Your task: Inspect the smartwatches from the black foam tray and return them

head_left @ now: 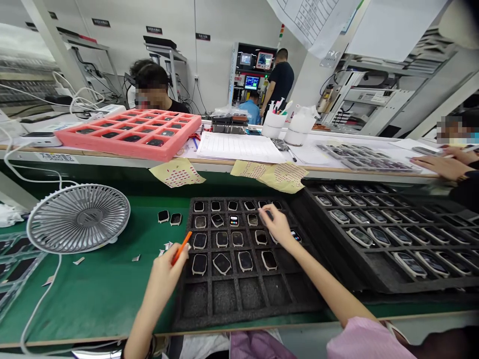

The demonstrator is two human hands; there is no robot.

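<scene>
My left hand (164, 271) is closed round a slim orange stick (182, 247), its upper end pointing up and right; its exact kind is unclear. It hovers at the left edge of a black foam tray (194, 299) with square pockets. Smartwatch cases sit in most of the upper pockets, and one watch (234, 220) has a lit screen. Over the tray's right part, my right hand (279, 227) has its fingers bent together close to a watch (262, 204) in the back row. Whatever those fingertips may hold is hidden. Another lit watch (295, 236) shows beside my right wrist.
Two loose watches (169, 217) and scraps lie on the green mat (108, 294), near a grey fan (80, 218). Another watch tray (389, 269) is on the right. A pink foam tray (127, 144) and papers (239, 146) occupy the shelf. A co-worker's hands (445, 163) are far right.
</scene>
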